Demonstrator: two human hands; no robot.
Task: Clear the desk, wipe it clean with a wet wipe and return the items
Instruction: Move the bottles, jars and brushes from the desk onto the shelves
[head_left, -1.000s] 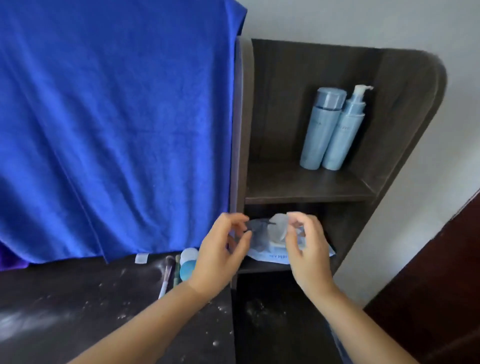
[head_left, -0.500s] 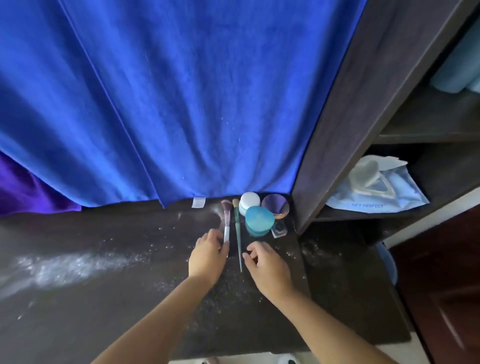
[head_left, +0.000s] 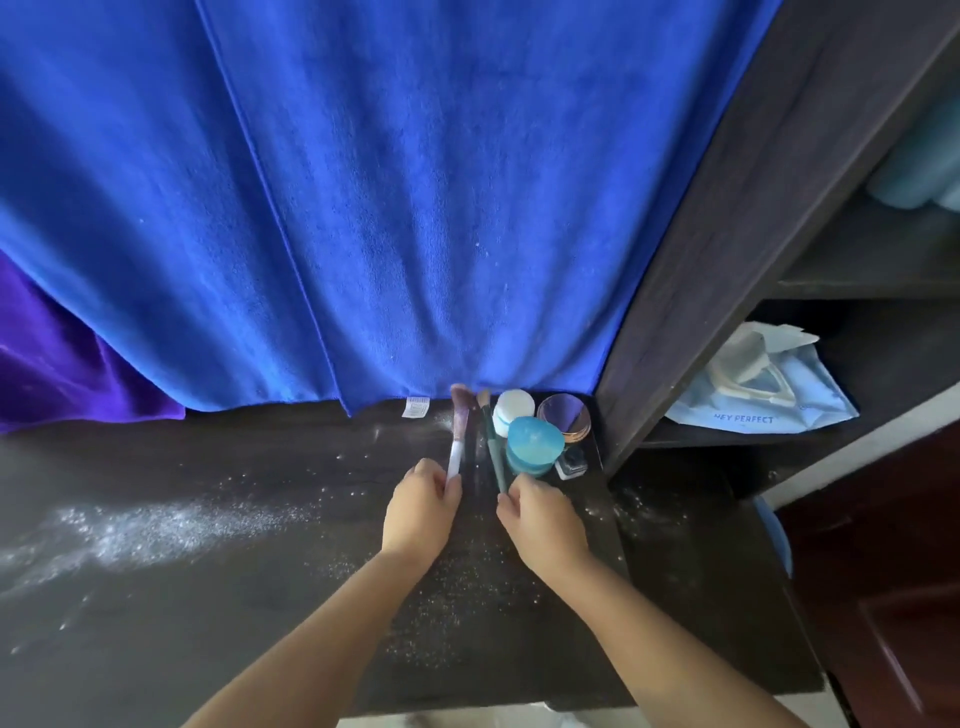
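Observation:
The dark desk (head_left: 208, 597) is dusted with white powder (head_left: 140, 530). At its back right corner lie a pink-bristled makeup brush (head_left: 458, 431) and a green-handled brush (head_left: 491, 441). My left hand (head_left: 421, 512) grips the pink brush's handle end. My right hand (head_left: 540, 525) pinches the green brush's handle end. Beside them stand a white jar (head_left: 511, 410), a blue round container (head_left: 535, 444), a purple-lidded jar (head_left: 563, 418) and a small clear bottle (head_left: 571, 462). A blue wet wipe pack (head_left: 769, 410) with its flap up lies on the lower shelf.
A blue towel (head_left: 389, 208) hangs over the back of the desk, with purple cloth (head_left: 57, 364) at the left. A dark shelf unit (head_left: 727, 208) stands to the right, with pale blue bottles (head_left: 919, 171) on its upper shelf. A dark red door (head_left: 893, 597) is at the far right.
My hands left the wipe pack on the shelf and came down to the desk. They closed on the two brush handles, and my view swung left and down.

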